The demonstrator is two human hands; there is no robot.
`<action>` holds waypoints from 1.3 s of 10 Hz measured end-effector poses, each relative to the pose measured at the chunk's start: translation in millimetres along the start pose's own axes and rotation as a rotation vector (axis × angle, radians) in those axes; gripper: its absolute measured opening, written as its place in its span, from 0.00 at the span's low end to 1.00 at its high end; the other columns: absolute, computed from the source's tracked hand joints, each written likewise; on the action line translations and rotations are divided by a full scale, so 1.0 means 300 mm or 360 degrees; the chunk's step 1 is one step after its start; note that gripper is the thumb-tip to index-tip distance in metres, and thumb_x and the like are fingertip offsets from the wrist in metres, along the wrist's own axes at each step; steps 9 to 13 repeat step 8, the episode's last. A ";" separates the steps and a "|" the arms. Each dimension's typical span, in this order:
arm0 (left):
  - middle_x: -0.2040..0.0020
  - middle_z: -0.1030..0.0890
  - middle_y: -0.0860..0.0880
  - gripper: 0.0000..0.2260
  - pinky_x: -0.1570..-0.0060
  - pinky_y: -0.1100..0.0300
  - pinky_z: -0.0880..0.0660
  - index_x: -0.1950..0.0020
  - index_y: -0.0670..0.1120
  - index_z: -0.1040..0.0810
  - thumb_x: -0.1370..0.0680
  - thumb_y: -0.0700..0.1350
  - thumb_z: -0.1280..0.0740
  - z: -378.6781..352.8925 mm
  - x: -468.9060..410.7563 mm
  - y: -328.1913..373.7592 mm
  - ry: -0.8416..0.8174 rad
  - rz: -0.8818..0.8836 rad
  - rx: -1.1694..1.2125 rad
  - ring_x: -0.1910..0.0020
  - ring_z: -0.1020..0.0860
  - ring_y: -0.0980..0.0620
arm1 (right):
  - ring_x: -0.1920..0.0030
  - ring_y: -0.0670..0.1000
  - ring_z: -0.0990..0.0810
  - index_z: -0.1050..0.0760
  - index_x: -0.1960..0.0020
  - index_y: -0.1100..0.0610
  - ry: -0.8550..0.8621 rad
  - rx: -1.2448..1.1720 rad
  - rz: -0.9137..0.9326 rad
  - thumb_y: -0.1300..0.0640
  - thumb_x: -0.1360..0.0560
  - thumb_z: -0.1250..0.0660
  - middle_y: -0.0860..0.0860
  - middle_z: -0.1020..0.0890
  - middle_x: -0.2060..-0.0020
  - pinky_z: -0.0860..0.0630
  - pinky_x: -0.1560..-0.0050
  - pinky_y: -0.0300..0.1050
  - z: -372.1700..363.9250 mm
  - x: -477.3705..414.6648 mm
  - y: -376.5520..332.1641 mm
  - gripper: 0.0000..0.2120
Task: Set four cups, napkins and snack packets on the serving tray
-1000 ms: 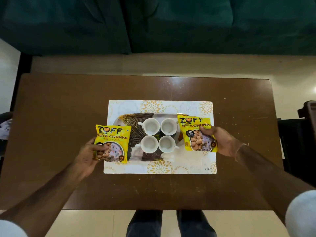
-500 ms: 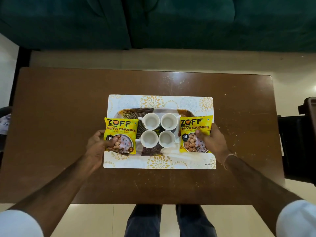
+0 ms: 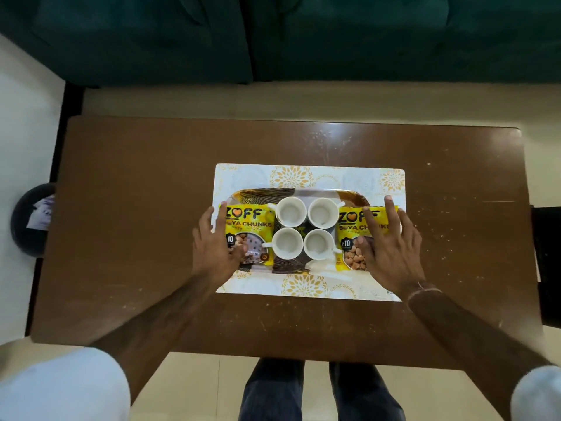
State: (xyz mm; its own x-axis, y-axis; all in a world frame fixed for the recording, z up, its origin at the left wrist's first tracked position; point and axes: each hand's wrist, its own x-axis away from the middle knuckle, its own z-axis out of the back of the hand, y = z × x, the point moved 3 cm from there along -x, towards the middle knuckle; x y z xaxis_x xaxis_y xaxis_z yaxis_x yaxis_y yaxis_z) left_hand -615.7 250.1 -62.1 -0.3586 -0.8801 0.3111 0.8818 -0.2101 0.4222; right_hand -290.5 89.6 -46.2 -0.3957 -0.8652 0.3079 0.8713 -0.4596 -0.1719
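Four white cups stand in a tight square in the middle of the patterned serving tray. A yellow snack packet lies on the tray's left end; my left hand grips its left edge, thumb on its face. A second yellow packet lies on the right end, under my right hand, whose spread fingers rest flat on top. White folded napkins show at the tray's front edge, right of centre.
The tray sits on a white and gold placemat on a brown table. A green sofa stands beyond the table. A dark round bin is on the floor left; a dark object is at the right.
Both hands brought the packets inward and down from above the table onto the tray's two ends. My right hand's fingers have spread flat over its packet.
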 end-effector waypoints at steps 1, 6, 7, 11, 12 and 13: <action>0.18 0.58 0.43 0.36 0.29 0.37 0.40 0.18 0.53 0.50 0.21 0.56 0.35 -0.034 -0.013 0.015 -0.0159 -0.0310 -0.0324 0.22 0.50 0.35 | 0.21 0.63 0.50 0.42 0.21 0.46 -0.0052 0.0169 0.0055 0.39 0.19 0.53 0.51 0.55 0.19 0.44 0.28 0.70 -0.034 -0.002 -0.002 0.28; 0.18 0.61 0.44 0.34 0.25 0.35 0.53 0.18 0.53 0.52 0.21 0.58 0.40 -0.020 -0.050 0.113 -0.0378 -0.0162 -0.0549 0.22 0.64 0.36 | 0.20 0.61 0.58 0.51 0.20 0.44 -0.0260 0.0209 -0.0091 0.35 0.20 0.57 0.50 0.61 0.19 0.50 0.27 0.71 0.019 -0.034 -0.064 0.30; 0.18 0.58 0.45 0.36 0.25 0.37 0.53 0.19 0.52 0.50 0.22 0.57 0.38 0.057 -0.068 0.182 -0.0355 -0.0143 -0.0484 0.21 0.63 0.39 | 0.19 0.60 0.57 0.53 0.19 0.44 -0.0247 0.0051 -0.0119 0.35 0.20 0.55 0.49 0.62 0.19 0.51 0.26 0.69 0.111 -0.058 -0.125 0.31; 0.18 0.56 0.45 0.36 0.25 0.40 0.52 0.19 0.51 0.50 0.22 0.57 0.38 0.162 -0.111 0.280 -0.0262 -0.0173 -0.0393 0.20 0.61 0.41 | 0.20 0.60 0.49 0.53 0.19 0.45 -0.0162 -0.0176 -0.0052 0.36 0.20 0.50 0.49 0.59 0.19 0.44 0.27 0.65 0.249 -0.104 -0.208 0.33; 0.18 0.56 0.45 0.36 0.25 0.40 0.52 0.19 0.51 0.50 0.22 0.57 0.38 0.162 -0.111 0.280 -0.0262 -0.0173 -0.0393 0.20 0.61 0.41 | 0.20 0.60 0.49 0.53 0.19 0.45 -0.0162 -0.0176 -0.0052 0.36 0.20 0.50 0.49 0.59 0.19 0.44 0.27 0.65 0.249 -0.104 -0.208 0.33; 0.18 0.56 0.45 0.36 0.25 0.40 0.52 0.19 0.51 0.50 0.22 0.57 0.38 0.162 -0.111 0.280 -0.0262 -0.0173 -0.0393 0.20 0.61 0.41 | 0.20 0.60 0.49 0.53 0.19 0.45 -0.0162 -0.0176 -0.0052 0.36 0.20 0.50 0.49 0.59 0.19 0.44 0.27 0.65 0.249 -0.104 -0.208 0.33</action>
